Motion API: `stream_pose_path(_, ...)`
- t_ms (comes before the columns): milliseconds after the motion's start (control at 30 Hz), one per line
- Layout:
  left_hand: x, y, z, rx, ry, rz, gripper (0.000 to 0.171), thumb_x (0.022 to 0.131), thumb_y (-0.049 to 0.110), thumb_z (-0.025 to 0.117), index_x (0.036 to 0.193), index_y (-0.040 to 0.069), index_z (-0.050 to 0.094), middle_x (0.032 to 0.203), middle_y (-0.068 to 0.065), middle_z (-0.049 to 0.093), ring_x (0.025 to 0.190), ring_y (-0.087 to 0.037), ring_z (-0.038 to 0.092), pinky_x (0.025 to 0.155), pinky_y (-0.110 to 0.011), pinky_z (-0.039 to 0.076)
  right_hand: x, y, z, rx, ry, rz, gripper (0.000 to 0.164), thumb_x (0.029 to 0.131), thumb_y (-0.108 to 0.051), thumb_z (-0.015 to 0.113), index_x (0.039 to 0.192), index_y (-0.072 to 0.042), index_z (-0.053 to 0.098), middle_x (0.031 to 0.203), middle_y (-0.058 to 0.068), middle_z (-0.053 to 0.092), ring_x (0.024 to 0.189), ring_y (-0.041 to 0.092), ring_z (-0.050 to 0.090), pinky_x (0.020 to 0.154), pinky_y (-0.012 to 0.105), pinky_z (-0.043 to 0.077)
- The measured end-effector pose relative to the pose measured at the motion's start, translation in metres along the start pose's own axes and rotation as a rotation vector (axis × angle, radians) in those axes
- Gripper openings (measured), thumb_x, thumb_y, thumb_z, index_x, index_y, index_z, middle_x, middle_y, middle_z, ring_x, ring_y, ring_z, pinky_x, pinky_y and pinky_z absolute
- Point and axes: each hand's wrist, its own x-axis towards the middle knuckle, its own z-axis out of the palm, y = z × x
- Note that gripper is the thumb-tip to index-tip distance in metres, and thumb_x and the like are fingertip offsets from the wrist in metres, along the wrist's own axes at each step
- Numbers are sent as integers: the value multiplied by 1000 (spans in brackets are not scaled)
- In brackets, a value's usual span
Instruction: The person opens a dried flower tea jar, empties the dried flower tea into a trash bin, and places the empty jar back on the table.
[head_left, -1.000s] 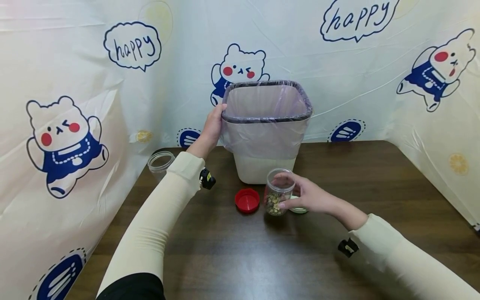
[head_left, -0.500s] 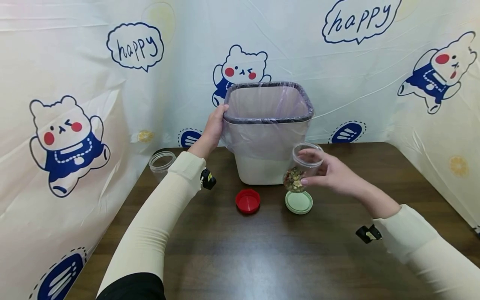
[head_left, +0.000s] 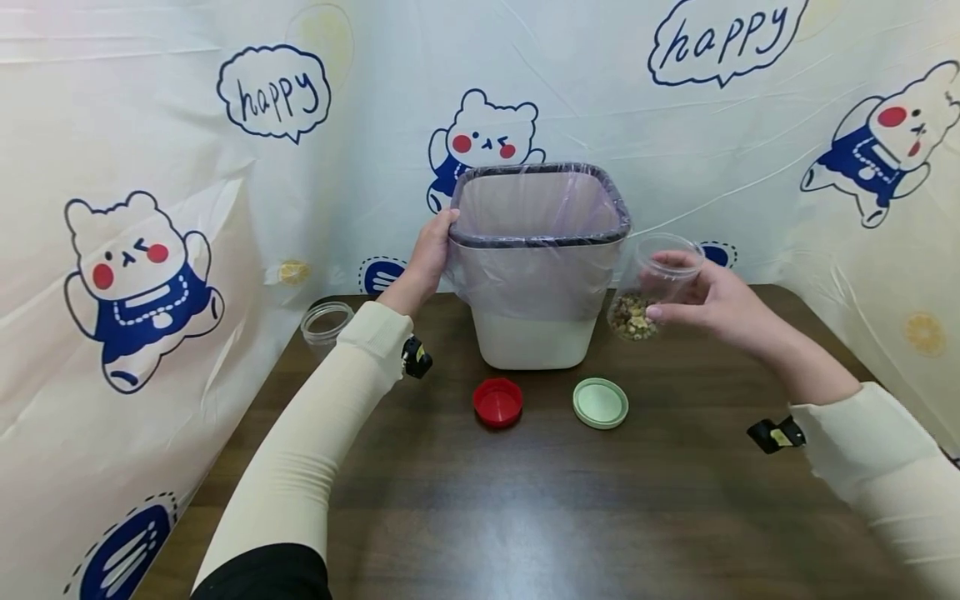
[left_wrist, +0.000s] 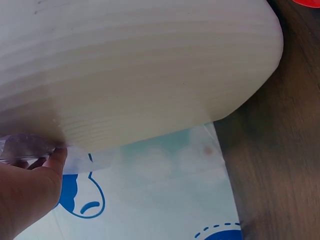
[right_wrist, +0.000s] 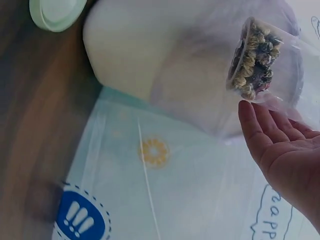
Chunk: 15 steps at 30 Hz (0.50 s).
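Note:
A whitish trash bin (head_left: pixel 528 333) lined with a clear purplish bag stands upright at the back of the table. My left hand (head_left: pixel 430 254) grips its left side just under the dark rim; the left wrist view shows the fingers at the crumpled liner (left_wrist: pixel 25 146). To the right of the bin, my right hand (head_left: pixel 723 304) holds a clear lidless jar (head_left: pixel 660 271) raised off the table and slightly tilted. Dried flower buds (right_wrist: pixel 256 60) lie in the jar's bottom part. A red lid (head_left: pixel 498 402) and a pale green lid (head_left: pixel 601 403) lie in front of the bin.
Another clear open jar (head_left: pixel 324 325) stands at the table's back left, partly behind my left sleeve (head_left: pixel 300 442). A printed cloth (head_left: pixel 570 75) hangs right behind and beside the dark wooden table (head_left: pixel 525 508).
My right hand has carried the jar of dried flowers up and to the right, from in front of the bin to its right side, uncovering the green lid. The left hand stays on the bin.

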Motion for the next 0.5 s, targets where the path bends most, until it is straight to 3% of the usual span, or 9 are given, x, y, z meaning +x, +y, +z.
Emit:
stream_pose_path(67, 0, 0, 0, 5, 0, -2, 42, 99, 37, 39, 115, 1, 51, 111, -5, 46, 108, -17, 42, 92, -32, 31, 2, -2, -6, -3, 20, -3, 63, 91, -7, 68, 145, -4, 36, 133, 12, 57, 105, 11, 62, 78, 28, 53)
stream_pose_path(267, 0, 1, 1, 5, 2, 5, 32, 98, 37, 40, 101, 7, 51, 104, -2, 46, 105, -16, 43, 88, -31, 32, 9, -5, -21, -72, 131, -4, 58, 92, -11, 68, 143, -8, 42, 117, -10, 62, 105, 6, 58, 80, 16, 46)
stream_pose_path(400, 0, 1, 1, 7, 0, 7, 26, 98, 37, 39, 96, 13, 51, 104, -2, 46, 106, -16, 43, 90, -32, 32, 13, -4, -32, -89, 176, 2, 58, 92, -12, 67, 143, -7, 41, 113, -12, 62, 102, 0, 57, 80, 12, 44)
stream_pose_path(500, 0, 0, 0, 10, 0, 4, 25, 98, 37, 39, 96, 14, 50, 107, -2, 46, 109, -16, 42, 93, -34, 32, 15, -6, -40, -136, 183, 37, 62, 94, -20, 66, 147, -8, 37, 121, -4, 61, 107, 2, 55, 81, 10, 44)
